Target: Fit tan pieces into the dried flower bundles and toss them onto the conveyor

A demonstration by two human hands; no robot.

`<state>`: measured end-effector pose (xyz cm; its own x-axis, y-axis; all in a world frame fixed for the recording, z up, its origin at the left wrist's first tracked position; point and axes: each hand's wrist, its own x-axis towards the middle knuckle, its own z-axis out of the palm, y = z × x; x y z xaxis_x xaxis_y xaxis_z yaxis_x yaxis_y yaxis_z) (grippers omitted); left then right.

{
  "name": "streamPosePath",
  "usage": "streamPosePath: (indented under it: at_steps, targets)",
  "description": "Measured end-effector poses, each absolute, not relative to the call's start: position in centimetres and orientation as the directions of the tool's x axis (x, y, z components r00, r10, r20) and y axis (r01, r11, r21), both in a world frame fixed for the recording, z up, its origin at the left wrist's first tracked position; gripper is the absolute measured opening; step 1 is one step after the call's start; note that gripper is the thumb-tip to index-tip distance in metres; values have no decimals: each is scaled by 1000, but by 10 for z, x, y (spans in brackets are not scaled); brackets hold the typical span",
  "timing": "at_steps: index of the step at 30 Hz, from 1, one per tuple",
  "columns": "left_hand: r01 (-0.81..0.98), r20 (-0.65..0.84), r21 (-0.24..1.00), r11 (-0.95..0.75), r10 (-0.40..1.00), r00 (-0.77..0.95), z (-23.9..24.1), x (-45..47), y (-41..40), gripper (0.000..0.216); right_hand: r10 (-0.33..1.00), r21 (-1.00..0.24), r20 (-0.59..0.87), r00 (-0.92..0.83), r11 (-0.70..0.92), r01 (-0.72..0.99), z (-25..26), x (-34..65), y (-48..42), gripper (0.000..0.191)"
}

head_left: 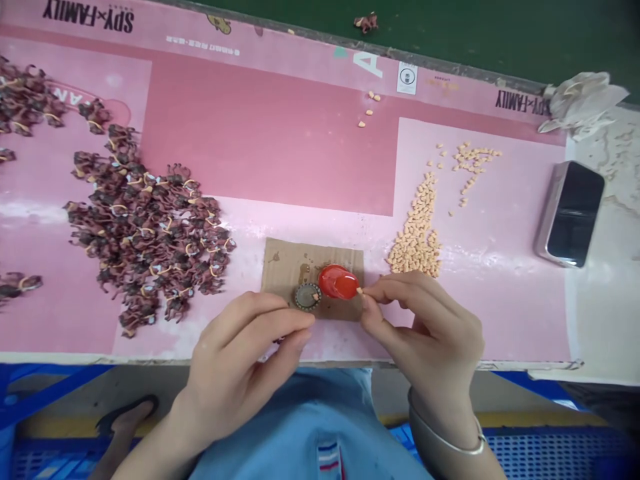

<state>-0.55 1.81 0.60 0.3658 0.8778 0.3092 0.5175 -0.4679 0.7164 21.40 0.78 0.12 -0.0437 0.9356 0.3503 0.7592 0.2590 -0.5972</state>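
My right hand (425, 327) pinches a small beige piece (359, 291) between thumb and forefinger, at the right edge of a red cap-like dish (330, 280). Left of that dish, a bottle cap (307, 297) holds a little greyish matter and a beige bit. Both rest on a piece of brown cardboard (283, 257). My left hand (245, 360) is closed just below the bottle cap. A dark reddish-brown bit, like part of a small animal figure (279, 341), shows between its thumb and forefinger; the fingers hide the rest.
Many small brown animal figures (155, 227) with beige bands lie heaped at left. A pile of beige pieces (417, 247) spreads at right, with several strays beyond. A phone (571, 213) and crumpled white material (585, 103) lie far right. One figure (367, 23) sits on the green surface.
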Motion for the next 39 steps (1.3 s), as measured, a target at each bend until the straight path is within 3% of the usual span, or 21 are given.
streamPosePath:
  at_steps: [14,18,23,31,34,39]
  targets:
    - [357,216,872,-337,917,336,-3,-7,12,30,912,-484,389,-133,325,812,8,214,6,23]
    - [268,213,920,-287,938,273,-6,-4,9,20,930,-611,360,-77,298,733,12,211,4,24]
    - [282,324,859,-428,879,350,-1,-6,13,17,948,-800,317,-37,288,526,18,196,0,19]
    - [302,380,815,-495,849,367,1,-6,15,13,960,-859,275,-54,270,436,17,185,3,17]
    - [327,377,802,-500,849,371,1,-4,13,13,953,-794,291,-91,293,532,21,186,0,16]
    - [452,338,772,-447,891,304,6,2,3,11,899,-413,349,-263,400,818,33,186,-11,14]
